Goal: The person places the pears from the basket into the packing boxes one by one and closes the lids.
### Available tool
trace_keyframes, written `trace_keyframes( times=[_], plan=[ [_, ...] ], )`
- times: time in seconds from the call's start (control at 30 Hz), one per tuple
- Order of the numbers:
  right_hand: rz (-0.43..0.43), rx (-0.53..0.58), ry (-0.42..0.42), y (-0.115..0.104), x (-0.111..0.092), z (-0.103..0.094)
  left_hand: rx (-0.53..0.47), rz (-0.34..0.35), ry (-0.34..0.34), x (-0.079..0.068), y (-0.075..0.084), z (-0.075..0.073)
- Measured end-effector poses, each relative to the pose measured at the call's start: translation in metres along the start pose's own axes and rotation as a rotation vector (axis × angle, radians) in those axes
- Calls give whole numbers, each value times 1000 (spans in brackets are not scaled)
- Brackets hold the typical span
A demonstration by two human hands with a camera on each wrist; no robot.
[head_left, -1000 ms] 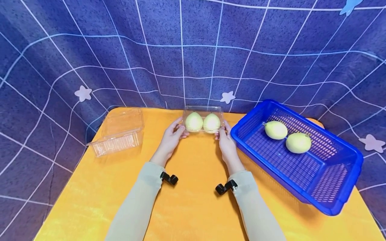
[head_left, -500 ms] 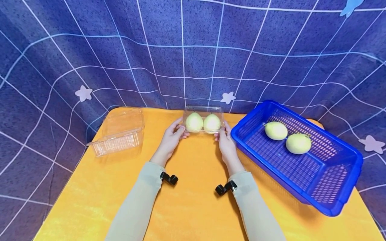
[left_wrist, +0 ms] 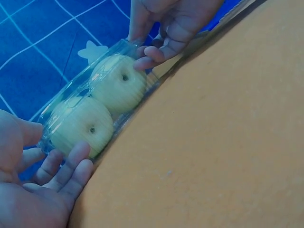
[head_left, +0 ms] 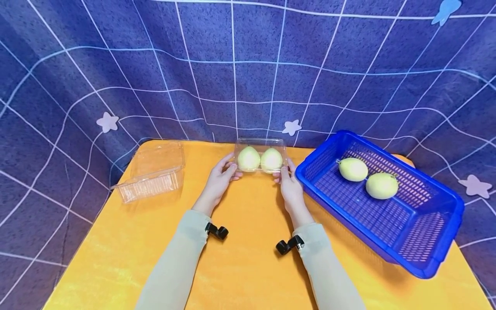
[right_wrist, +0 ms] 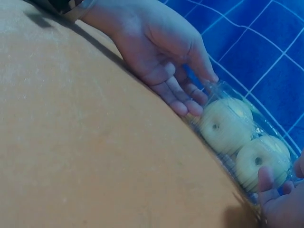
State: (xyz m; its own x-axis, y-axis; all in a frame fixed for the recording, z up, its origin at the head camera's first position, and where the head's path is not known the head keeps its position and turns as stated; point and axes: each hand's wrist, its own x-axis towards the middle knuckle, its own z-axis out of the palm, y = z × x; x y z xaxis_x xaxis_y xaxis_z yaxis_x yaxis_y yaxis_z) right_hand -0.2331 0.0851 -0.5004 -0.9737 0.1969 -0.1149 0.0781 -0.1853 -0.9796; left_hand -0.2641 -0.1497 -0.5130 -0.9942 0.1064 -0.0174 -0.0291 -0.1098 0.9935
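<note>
A clear plastic clamshell box stands near the table's far edge, its lid down over two pale yellow-green pears, a left pear and a right pear. My left hand holds the box's left end, thumb high and fingers low against the side. At the opposite end my right hand grips it the same way. Through the plastic, the left wrist view shows the dimpled ends of a nearer pear and a farther pear. Whether the lid is latched cannot be seen.
Another clear clamshell box stands with its lid raised at the table's left. On the right, a blue plastic basket contains two more pears. A blue grid-patterned curtain hangs behind the orange tablecloth.
Both hands keep their hold on the box, and the pears stay inside it. The whole head view shifts slightly; nothing else visibly moves.
</note>
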Motion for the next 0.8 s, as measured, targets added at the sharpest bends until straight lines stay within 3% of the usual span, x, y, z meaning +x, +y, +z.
trace_keyframes(
  times=[0.23, 0.57, 0.7, 0.8],
  plan=[
    [70, -96, -13, -11, -5, 1, 8, -5, 22, -3, 2, 2],
    [129, -112, -67, -14, -6, -2, 68, 21, 100, -10, 6, 5],
    [110, -144, -107, -15, -14, -8, 147, 48, 109, -14, 9, 6],
    [89, -211, -166, -17, -23, -12, 264, 44, 112, -20, 14, 6]
  ],
)
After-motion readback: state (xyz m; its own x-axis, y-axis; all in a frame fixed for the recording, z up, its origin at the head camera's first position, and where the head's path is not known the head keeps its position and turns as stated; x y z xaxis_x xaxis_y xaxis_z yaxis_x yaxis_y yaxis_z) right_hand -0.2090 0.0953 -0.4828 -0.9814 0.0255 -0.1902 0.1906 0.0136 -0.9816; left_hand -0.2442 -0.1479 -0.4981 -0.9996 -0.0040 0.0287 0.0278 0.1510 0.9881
